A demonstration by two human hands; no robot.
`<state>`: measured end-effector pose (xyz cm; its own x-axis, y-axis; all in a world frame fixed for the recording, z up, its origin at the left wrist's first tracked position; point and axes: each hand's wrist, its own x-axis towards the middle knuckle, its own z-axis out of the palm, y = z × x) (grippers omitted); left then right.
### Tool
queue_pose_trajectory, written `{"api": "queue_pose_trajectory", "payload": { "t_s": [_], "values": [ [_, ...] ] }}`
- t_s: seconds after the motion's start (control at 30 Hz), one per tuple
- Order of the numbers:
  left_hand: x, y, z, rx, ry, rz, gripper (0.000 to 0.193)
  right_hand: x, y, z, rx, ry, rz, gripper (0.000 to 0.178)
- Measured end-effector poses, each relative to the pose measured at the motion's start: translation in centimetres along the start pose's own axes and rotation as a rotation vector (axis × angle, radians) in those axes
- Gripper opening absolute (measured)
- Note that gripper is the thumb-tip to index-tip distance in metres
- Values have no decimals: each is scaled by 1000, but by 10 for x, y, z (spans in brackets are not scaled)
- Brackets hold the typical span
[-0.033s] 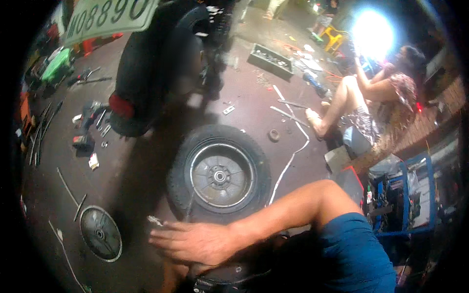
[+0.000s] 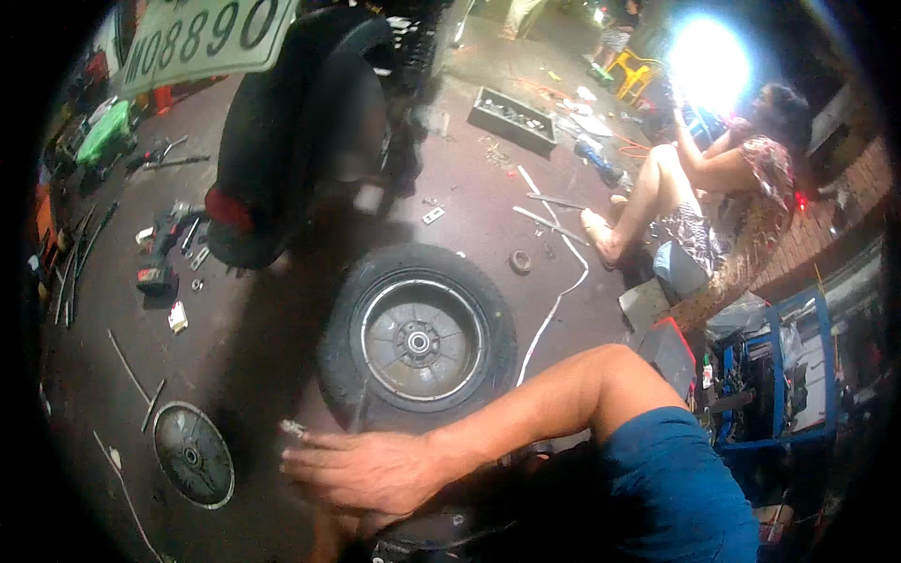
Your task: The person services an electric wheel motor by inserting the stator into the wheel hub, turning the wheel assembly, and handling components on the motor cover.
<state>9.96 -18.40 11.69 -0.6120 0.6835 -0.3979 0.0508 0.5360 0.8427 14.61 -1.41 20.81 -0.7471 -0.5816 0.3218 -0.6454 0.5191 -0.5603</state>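
A black rubber scooter wheel with a grey metal hub [image 2: 418, 340] is seen lying flat on the dark concrete floor [image 2: 272, 319]. Just below it, the right hand [image 2: 361, 467] is stretched out leftward, fingers spread, with a small pale object at its fingertips; its grip cannot be made out. A round grey metal disc [image 2: 192, 455] lies to the left. A seated person [image 2: 713, 188] is seen at upper right.

A black tyre [image 2: 418, 340] rings a grey metal rim. Beside the tyre, a white hose [image 2: 556, 302] crosses the dull brown floor [image 2: 282, 319]; beyond it sits a grey tray [image 2: 511, 119], a blue rack [image 2: 784, 375] right.
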Motion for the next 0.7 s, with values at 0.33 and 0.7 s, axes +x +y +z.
{"api": "queue_pose_trajectory", "payload": {
  "t_s": [0.33, 0.7],
  "values": [
    [-2, 5, 10, 6, 24, -19, 24, 94, 3, -33, 230, -727, 746, 53],
    [-52, -11, -4, 10, 147, -102, 32, 44, -14, 30, -339, -144, -79, 55]
  ]
}}
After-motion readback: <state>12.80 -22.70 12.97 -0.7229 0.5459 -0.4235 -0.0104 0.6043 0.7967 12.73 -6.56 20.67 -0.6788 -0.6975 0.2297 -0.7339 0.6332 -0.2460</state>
